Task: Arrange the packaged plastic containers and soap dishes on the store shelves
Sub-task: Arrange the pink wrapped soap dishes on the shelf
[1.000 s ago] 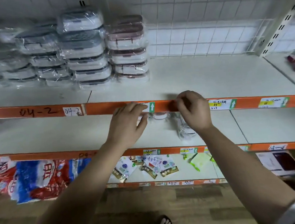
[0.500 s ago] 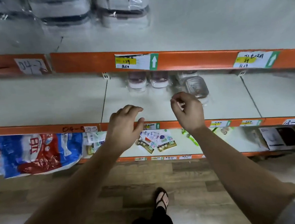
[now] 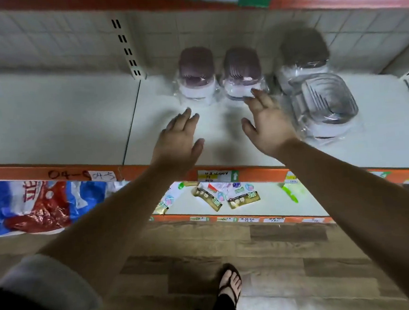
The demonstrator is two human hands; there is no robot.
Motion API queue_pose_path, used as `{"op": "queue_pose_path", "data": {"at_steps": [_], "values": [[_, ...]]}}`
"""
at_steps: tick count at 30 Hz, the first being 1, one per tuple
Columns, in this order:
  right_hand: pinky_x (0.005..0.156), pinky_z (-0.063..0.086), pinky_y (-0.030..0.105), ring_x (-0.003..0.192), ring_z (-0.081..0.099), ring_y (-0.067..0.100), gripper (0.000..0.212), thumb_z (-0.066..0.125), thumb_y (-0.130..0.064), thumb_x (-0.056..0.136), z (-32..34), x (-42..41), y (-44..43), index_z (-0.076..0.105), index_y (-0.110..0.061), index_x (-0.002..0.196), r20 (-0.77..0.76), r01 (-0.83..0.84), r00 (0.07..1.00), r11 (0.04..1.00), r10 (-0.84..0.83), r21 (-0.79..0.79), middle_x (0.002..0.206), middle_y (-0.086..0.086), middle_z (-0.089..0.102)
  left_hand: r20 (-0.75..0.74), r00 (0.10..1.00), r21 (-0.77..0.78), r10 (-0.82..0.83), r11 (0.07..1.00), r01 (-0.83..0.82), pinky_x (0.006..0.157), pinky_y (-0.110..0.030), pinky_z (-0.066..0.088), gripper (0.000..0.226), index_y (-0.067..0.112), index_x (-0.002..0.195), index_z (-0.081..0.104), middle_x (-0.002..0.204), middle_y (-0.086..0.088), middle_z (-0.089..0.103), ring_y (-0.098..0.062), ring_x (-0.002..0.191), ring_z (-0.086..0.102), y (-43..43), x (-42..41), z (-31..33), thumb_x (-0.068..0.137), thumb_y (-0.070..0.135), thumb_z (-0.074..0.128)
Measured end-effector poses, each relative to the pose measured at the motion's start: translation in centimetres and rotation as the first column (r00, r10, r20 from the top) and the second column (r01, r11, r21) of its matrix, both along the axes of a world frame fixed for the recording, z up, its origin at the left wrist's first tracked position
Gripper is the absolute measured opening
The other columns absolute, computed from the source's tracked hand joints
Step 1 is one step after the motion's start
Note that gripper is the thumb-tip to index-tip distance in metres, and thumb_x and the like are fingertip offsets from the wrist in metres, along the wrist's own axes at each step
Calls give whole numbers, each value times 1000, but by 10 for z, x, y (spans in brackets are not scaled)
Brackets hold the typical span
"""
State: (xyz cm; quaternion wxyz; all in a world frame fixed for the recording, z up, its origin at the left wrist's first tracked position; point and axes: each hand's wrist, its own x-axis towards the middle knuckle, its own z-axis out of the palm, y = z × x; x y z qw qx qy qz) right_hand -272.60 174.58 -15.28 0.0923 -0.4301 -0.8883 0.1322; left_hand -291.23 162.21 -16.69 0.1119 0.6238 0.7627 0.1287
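four film-wrapped plastic soap dishes (image 3: 196, 81) sit far back on the white shelf (image 3: 61, 122) (one forward, out of line), so left hand (image 3: 180, 138) and right hand (image 3: 268, 125) reach in, grips spread, empty.

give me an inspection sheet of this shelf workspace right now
surface: white middle shelf, orange front edge
job's things: four wrapped soap dishes: left purple dish and right purple dish side by side at back; dark-lidded dish back right; clear grey dish in front of it
clutter: sachets, green item, blue-red packs on lower shelf
grippers: left hand open, holding nothing; right hand open, fingertips at right purple dish, contact unclear
cables: nothing seen
surroundings: grid back panel, wood-look floor, sandalled foot
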Motion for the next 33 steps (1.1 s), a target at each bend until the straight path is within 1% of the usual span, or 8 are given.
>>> {"op": "queue_pose_path", "data": {"at_steps": [4, 7, 12, 14, 16, 18, 27, 33], "values": [[113, 26, 53, 146, 12, 42, 60, 38, -30, 100, -7, -29, 35, 19, -10, 153, 164, 56, 984, 991, -76, 125, 159, 18, 16, -30, 994, 126, 102, 987, -98, 119, -38, 19, 62, 14, 154, 21, 162, -7, 14, -25, 149, 13, 51, -13, -10, 100, 35, 44], [111, 27, 56, 145, 13, 46, 63, 38, -42, 100, -6, -46, 57, 20, -11, 152, 199, 99, 972, 987, -123, 127, 157, 20, 19, -98, 983, 171, 158, 975, -140, 118, -39, 19, 67, 18, 155, 16, 162, -4, 15, -27, 149, 11, 83, -19, -12, 99, 41, 44], [99, 37, 52, 129, 36, 45, 58, 42, -48, 98, -10, -62, 77, 33, -9, 141, 187, 150, 968, 984, -166, 97, 145, 24, 35, -12, 970, 8, 244, 970, -244, 111, -44, 31, 75, 30, 152, 22, 161, -16, 3, -42, 141, 26, 122, -26, -10, 90, 56, 55], [93, 40, 50, 122, 41, 45, 57, 44, -46, 98, -12, -66, 80, 34, -6, 137, 157, 172, 969, 978, -190, 121, 139, 25, 38, 80, 935, 12, 345, 938, -347, 105, -40, 36, 72, 31, 145, 37, 154, -25, 18, -41, 130, 41, 132, -26, -10, 84, 60, 61], [88, 43, 49, 120, 40, 44, 55, 45, -42, 99, -12, -69, 80, 34, -4, 136, 133, 179, 972, 977, -195, 119, 139, 24, 37, 75, 913, 61, 401, 912, -406, 98, -38, 39, 62, 28, 135, 46, 137, -20, 41, -37, 119, 48, 139, -23, -11, 84, 59, 61], [85, 44, 47, 119, 40, 44, 54, 45, -39, 100, -12, -69, 79, 32, -2, 138, 120, 171, 975, 977, -187, 127, 141, 23, 34, 35, 906, 104, 421, 900, -423, 95, -38, 38, 52, 25, 132, 47, 128, -18, 45, -37, 115, 47, 143, -21, -13, 89, 53, 58], [98, 31, 44, 117, 40, 43, 54, 46, -36, 98, -12, -34, 25, 37, -5, 141, -14, 154, 988, 980, -153, 126, 150, 19, 32, 67, 938, 268, 341, 899, -346, 102, -41, 35, 49, 16, 134, 47, 134, -22, 40, -38, 117, 42, 66, -7, -10, 91, 39, 56], [102, 29, 43, 119, 44, 43, 55, 52, -33, 96, 11, -10, -61, 44, -2, 140, -60, 155, 987, 977, -147, 148, 147, 21, 40, 164, 935, 279, 313, 895, -349, 102, -44, 38, 51, 18, 135, 50, 134, -21, 41, -37, 120, 43, -17, 13, 13, 89, 40, 59]]}}
